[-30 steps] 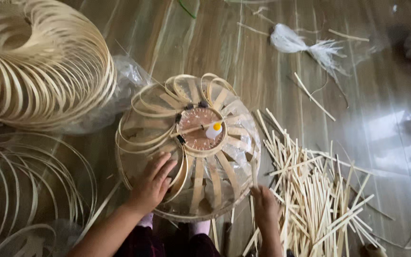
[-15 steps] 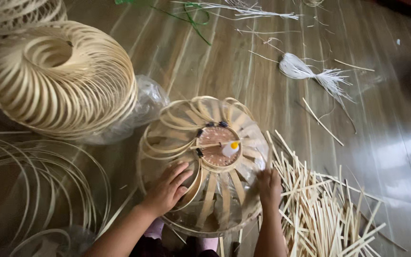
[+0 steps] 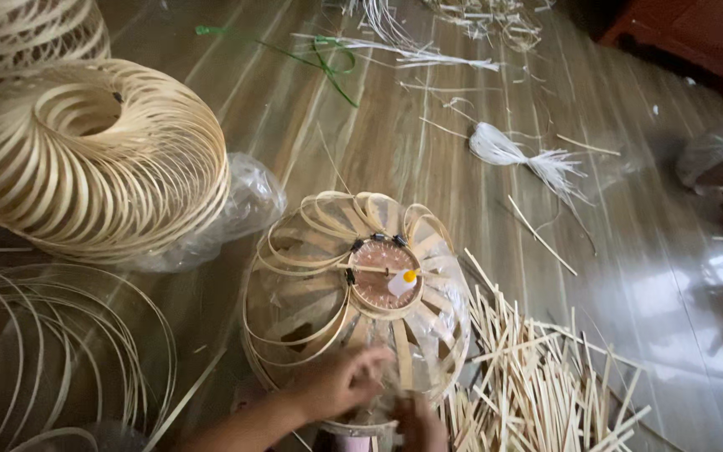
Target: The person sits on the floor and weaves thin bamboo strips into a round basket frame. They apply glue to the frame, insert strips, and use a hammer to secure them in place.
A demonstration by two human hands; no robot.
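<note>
A round lantern frame (image 3: 328, 285) of bent bamboo strips stands on the wooden floor in front of me, over a clear plastic-covered form. A brown disc (image 3: 382, 274) with small black clips sits at its top. My left hand (image 3: 340, 381) rests on the frame's near side, fingers curled on the strips. My right hand (image 3: 420, 423) is low at the frame's near edge, blurred and partly cut off by the picture's bottom, and appears to grip a strip there.
A pile of short bamboo sticks (image 3: 537, 381) lies right of the frame. A large ring of coiled bamboo strips (image 3: 94, 159) sits at left on clear plastic, thin bamboo hoops (image 3: 52, 351) below it. White fibre bundle (image 3: 520, 155) and green string (image 3: 328, 63) lie farther off.
The view has tilted up, so the frame sits lower in the picture. Both hands have moved together at the frame's near edge; the right hand left the sticks' side.
</note>
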